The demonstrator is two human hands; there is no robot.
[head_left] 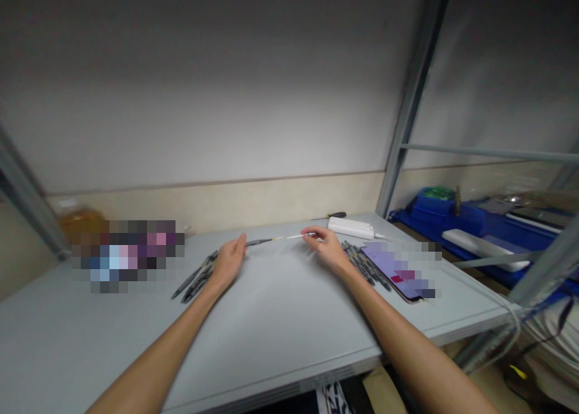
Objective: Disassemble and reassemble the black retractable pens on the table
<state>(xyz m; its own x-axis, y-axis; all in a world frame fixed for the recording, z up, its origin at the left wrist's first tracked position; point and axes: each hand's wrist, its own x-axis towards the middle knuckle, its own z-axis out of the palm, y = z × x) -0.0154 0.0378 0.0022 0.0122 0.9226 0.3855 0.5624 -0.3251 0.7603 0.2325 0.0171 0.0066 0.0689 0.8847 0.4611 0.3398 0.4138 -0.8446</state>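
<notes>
Over the middle of the table (280, 317), my left hand (230, 261) is closed around a dark grey pen (259, 242), whose narrow end points right. Facing it, my right hand (326, 249) pinches a thin whitish stick (295, 236) between thumb and fingers; it may be a refill or a clear cap, I cannot tell. The ends of pen and stick are close together, and whether they touch is unclear. A pile of grey pens (194, 281) lies beside my left wrist, partly hidden by it. Several more pens (366, 263) lie just right of my right hand.
A white power strip (350, 227) and a screwdriver (335, 215) lie behind my right hand. Right of the pens is a phone (384, 269), partly pixelated. Pixelated items stand at the left. Metal posts (398, 142) frame the table; a blue-covered surface (470, 221) lies beyond.
</notes>
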